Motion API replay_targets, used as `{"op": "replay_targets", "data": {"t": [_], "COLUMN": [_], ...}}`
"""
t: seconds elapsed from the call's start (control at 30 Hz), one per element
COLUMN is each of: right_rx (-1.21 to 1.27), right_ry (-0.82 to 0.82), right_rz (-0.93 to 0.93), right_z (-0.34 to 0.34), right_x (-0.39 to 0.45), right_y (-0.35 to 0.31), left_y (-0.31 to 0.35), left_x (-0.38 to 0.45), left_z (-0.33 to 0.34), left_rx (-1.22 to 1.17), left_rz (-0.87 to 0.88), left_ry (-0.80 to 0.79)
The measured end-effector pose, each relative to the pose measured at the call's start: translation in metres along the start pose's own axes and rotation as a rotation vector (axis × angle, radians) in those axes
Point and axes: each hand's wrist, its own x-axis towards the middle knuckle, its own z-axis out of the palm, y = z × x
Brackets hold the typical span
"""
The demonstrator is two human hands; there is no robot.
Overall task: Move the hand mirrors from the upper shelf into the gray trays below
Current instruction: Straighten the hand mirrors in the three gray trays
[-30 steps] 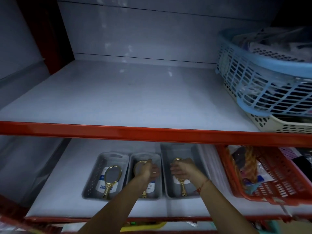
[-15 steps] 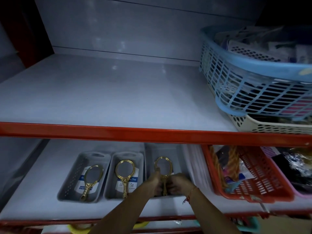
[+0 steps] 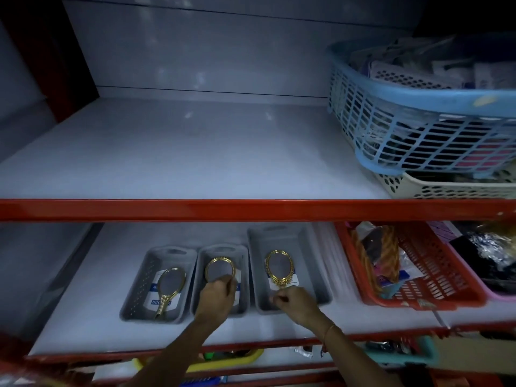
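Note:
Three gray trays stand side by side on the lower shelf, each with one gold hand mirror lying in it. In the left tray (image 3: pixel 131 291) a mirror (image 3: pixel 170 284) lies untouched. My left hand (image 3: pixel 217 298) is curled over the handle of the mirror (image 3: pixel 219 268) in the middle tray (image 3: pixel 223 248). My right hand (image 3: pixel 296 301) is closed over the handle of the ornate mirror (image 3: pixel 279 265) in the right tray (image 3: pixel 310 263). Both handles are hidden under my fingers. No mirror shows on the white upper shelf (image 3: pixel 195 152).
A red rail (image 3: pixel 251 209) fronts the upper shelf. At its right a blue basket (image 3: pixel 391 129) sits on a cream one (image 3: pixel 446 188). Right of the trays stands a red basket (image 3: pixel 435 275) full of goods, then a pink one (image 3: pixel 497 296).
My left hand has left the right mirror's handle and moved to the middle mirror. My right hand stays at the right mirror. The view has shifted back to the left.

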Motion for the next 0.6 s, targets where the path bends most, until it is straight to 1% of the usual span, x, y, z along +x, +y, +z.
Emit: {"op": "replay_targets", "data": {"t": [0.07, 0.13, 0.17, 0.23, 0.43, 0.6], "right_rx": [-0.103, -0.145, -0.154, -0.171, -0.205, -0.201], "right_ry": [0.004, 0.065, 0.086, 0.101, 0.122, 0.151], "right_rz": [-0.017, -0.046, -0.058, -0.076, -0.078, -0.083], "right_z": [0.011, 0.016, 0.019, 0.025, 0.042, 0.049], "right_x": [-0.007, -0.015, -0.020, -0.028, -0.055, -0.073], "right_y": [0.001, 0.000, -0.001, 0.000, 0.004, 0.001], "left_y": [-0.019, -0.025, -0.025, -0.026, -0.024, -0.026], "left_x": [-0.012, -0.027, -0.036, -0.048, -0.074, -0.089], "left_z": [-0.004, -0.003, -0.003, 0.002, 0.011, 0.013], "left_rx": [0.075, 0.130, 0.153, 0.184, 0.305, 0.341], "left_rz": [0.037, 0.105, 0.143, 0.201, 0.212, 0.248], "left_ry": [-0.132, -0.274, -0.304, -0.296, -0.300, -0.283]}}
